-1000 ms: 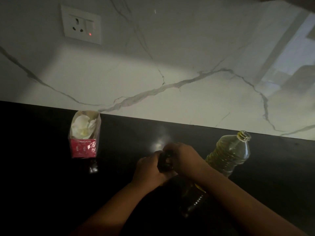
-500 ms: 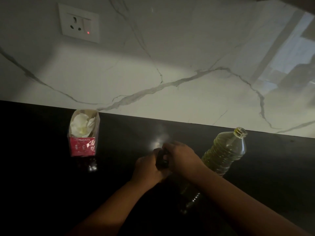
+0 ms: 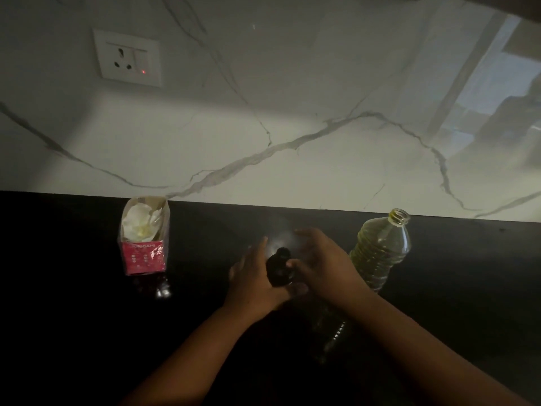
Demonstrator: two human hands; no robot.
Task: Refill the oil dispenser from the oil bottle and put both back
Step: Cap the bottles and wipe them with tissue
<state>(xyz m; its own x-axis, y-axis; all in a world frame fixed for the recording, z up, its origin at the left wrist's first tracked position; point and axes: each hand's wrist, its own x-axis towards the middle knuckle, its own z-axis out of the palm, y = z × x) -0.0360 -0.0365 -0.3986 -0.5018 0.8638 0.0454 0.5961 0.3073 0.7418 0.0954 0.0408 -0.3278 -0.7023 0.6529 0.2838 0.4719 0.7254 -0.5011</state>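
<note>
Dark dispenser top (image 3: pixel 279 266): left hand (image 3: pixel 253 281) gripping below, right hand (image 3: pixel 317 265) fingers spread, thumb touching. Oil bottle (image 3: pixel 380 253) uncapped, right of hands. Step: cap work, likely; next: firm twist.

Counted: one uncapped oil bottle (image 3: pixel 380 250), one dark dispenser (image 3: pixel 279 268), one red-and-clear packet (image 3: pixel 145 238), one wall socket (image 3: pixel 128 58), two hands.

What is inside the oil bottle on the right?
The oil bottle stands uncapped, holding yellowish oil through most of its body. Its base is lost against the dark counter and behind the right hand.
</note>
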